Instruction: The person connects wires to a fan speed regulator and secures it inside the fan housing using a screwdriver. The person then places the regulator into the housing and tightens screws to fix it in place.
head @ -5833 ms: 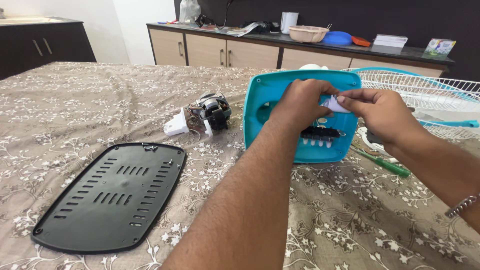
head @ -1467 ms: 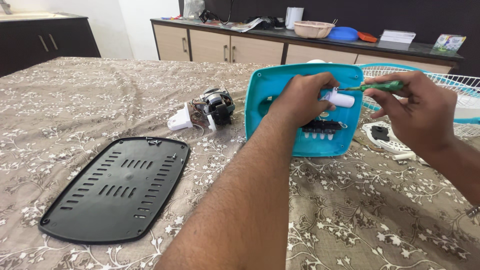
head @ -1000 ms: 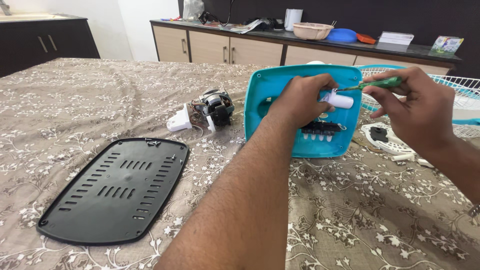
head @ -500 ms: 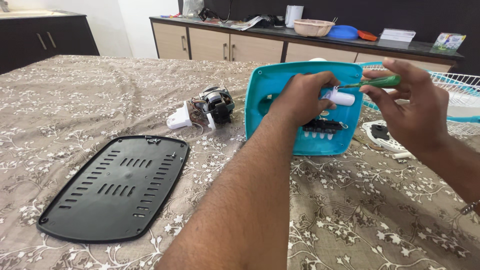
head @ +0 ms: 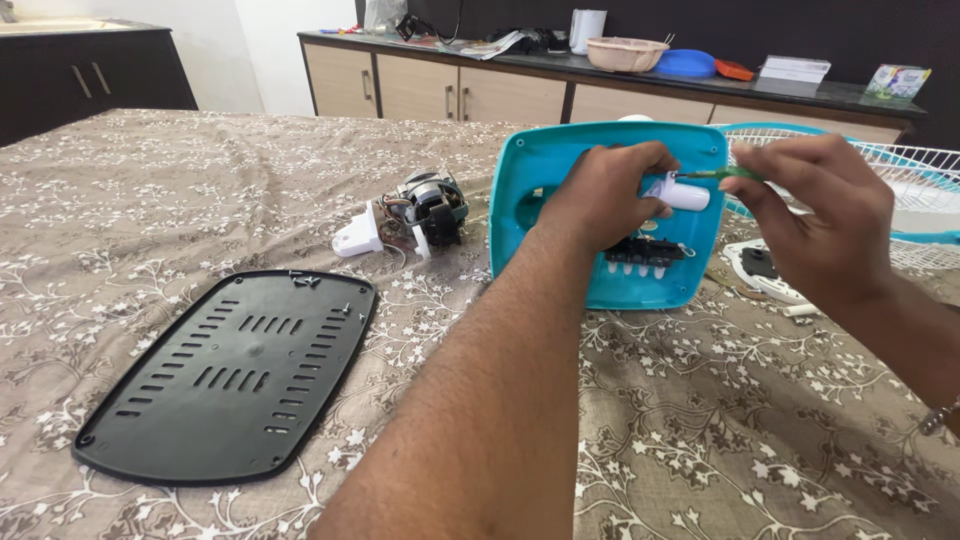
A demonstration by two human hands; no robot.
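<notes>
The left hand keeps gripping a white cylinder against the upright teal housing; the right hand, fingers pinched on a green screwdriver, has brought its tip to the cylinder's end.

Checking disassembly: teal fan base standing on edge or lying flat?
On edge: the teal fan base stands upright on the table, open inside facing the camera.

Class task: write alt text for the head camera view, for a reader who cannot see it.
A left hand steadies a small white cylinder inside an upright teal plastic housing while the right hand points a green-handled screwdriver at it. On the floral cloth lie a black vented plate and a small motor.
</notes>
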